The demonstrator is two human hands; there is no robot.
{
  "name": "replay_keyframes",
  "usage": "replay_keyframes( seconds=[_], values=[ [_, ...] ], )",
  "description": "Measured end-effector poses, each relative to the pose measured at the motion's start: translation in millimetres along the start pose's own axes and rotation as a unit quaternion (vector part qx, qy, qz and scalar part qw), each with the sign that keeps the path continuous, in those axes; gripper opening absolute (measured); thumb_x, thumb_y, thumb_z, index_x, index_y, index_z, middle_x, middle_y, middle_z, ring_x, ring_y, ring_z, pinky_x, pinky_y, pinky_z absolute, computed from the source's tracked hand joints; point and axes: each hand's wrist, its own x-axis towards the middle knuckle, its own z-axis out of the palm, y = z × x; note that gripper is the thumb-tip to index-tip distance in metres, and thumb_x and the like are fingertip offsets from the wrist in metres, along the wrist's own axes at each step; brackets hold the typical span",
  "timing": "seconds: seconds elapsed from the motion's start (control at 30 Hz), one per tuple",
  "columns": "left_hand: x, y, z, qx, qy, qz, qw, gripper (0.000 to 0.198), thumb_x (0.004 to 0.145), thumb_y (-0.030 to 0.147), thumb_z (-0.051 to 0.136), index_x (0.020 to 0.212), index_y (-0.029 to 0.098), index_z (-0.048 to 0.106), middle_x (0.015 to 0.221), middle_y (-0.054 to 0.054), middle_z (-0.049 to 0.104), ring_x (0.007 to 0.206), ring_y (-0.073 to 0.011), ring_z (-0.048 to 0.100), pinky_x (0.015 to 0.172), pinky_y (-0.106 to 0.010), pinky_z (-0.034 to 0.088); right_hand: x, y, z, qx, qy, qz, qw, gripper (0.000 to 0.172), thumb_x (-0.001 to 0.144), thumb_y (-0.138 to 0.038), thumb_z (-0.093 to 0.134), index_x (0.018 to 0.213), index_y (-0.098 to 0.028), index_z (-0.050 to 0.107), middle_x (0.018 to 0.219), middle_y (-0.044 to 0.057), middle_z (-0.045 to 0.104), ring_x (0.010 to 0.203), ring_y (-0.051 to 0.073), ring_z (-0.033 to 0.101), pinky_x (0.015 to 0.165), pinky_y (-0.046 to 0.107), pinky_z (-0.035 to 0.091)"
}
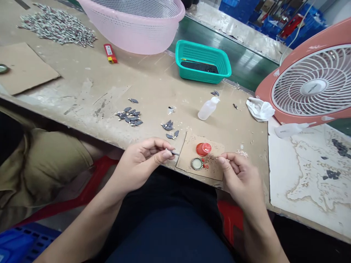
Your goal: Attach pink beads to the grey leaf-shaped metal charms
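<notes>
Between the thumb and fingers of my left hand is a small dark grey leaf-shaped piece, held just left of a cardboard square. My right hand is pinched over the square's right edge; a tiny pale tip shows at its fingers, too small to name. On the cardboard sit a red cup-like piece, a metal bottle cap with red bits beside it, and scattered brown specks. Similar leaf-shaped pieces lie in a small group and a larger pile beyond my left hand.
A squeeze bottle stands behind the cardboard. Farther back are a green basket, a pink basket, a lighter and a heap of small parts. At right are a fan, crumpled tissue and tiny pale bits.
</notes>
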Motion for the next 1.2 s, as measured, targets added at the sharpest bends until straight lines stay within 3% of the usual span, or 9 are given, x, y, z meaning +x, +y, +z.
replay_keyframes(
  seconds=[0.1,0.2,0.3,0.4,0.57,0.73,0.97,1.2],
  values=[
    [-3.8,0.0,11.3,-0.042,-0.009,-0.033,0.999,0.011,0.083,0.027,0.077,0.086,0.018,0.073,0.072,-0.001,0.073,0.066,-0.0104,0.069,0.064,-0.015,0.056,-5.2,9.1,3.1,-0.116,-0.003,-0.030,0.993,0.024,0.094,-0.038,0.054,0.089,-0.021,0.070,0.086,0.005,0.072,0.077,0.020,0.065,0.068,0.032,0.046],
    [-7.3,2.0,22.9,-0.066,-0.017,-0.048,0.997,0.008,0.081,0.024,0.078,0.083,0.017,0.074,0.071,-0.002,0.076,0.064,-0.0105,0.070,0.060,-0.015,0.056,-10.3,11.6,3.9,-0.113,-0.006,-0.030,0.993,0.022,0.094,-0.036,0.055,0.089,-0.021,0.070,0.088,0.005,0.072,0.079,0.020,0.065,0.070,0.033,0.047],
    [-10.4,5.8,34.8,-0.102,-0.035,-0.072,0.992,0.006,0.080,0.021,0.079,0.084,0.018,0.076,0.073,-0.003,0.078,0.068,-0.0125,0.073,0.059,-0.015,0.056,-15.0,8.0,0.7,0.054,-0.007,0.018,0.998,0.020,0.093,-0.038,0.059,0.090,-0.020,0.068,0.070,0.001,0.064,0.060,0.014,0.056,0.055,0.027,0.044],
    [-13.2,9.4,45.9,-0.138,-0.054,-0.102,0.984,0.004,0.079,0.018,0.079,0.082,0.018,0.077,0.070,-0.003,0.078,0.067,-0.0135,0.074,0.057,-0.015,0.056,-18.9,1.0,-3.2,0.259,-0.003,0.075,0.963,0.019,0.089,-0.039,0.066,0.088,-0.020,0.067,0.061,-0.004,0.055,0.050,0.009,0.044,0.044,0.022,0.037],
    [-17.6,12.6,58.9,-0.196,-0.074,-0.133,0.969,0.005,0.077,0.015,0.081,0.079,0.017,0.077,0.069,-0.003,0.078,0.064,-0.0112,0.073,0.058,-0.012,0.055,-26.3,-11.5,-3.6,0.383,-0.014,0.087,0.920,0.015,0.087,-0.036,0.069,0.084,-0.021,0.069,0.057,-0.006,0.046,0.051,0.007,0.039,0.047,0.019,0.037],
    [-19.6,15.3,66.2,-0.244,-0.081,-0.138,0.956,0.010,0.075,0.009,0.081,0.075,0.019,0.078,0.070,0.001,0.078,0.065,-0.0088,0.074,0.061,-0.009,0.056,-42.5,-20.6,-0.9,0.369,-0.022,0.083,0.925,0.007,0.091,-0.030,0.066,0.091,-0.024,0.069,0.062,-0.006,0.046,0.053,0.007,0.038,0.046,0.018,0.034],
    [-22.2,20.1,70.6,-0.273,-0.084,-0.110,0.952,0.024,0.072,-0.002,0.079,0.076,0.022,0.080,0.074,0.003,0.080,0.066,-0.0083,0.075,0.064,-0.006,0.058,-51.2,-35.7,-2.0,0.238,0.016,-0.041,0.970,0.009,0.089,-0.019,0.066,0.093,-0.027,0.068,0.061,-0.007,0.045,0.052,0.007,0.042,0.048,0.021,0.036],
    [-22.3,22.3,72.0,-0.278,-0.073,-0.093,0.953,0.027,0.072,-0.004,0.077,0.076,0.023,0.081,0.073,0.003,0.080,0.064,-0.0090,0.076,0.063,-0.007,0.059,-50.1,-38.3,-3.9,0.178,0.018,-0.073,0.981,0.010,0.091,-0.018,0.064,0.093,-0.028,0.067,0.061,-0.007,0.047,0.049,0.007,0.039,0.046,0.022,0.034]
  ],
)
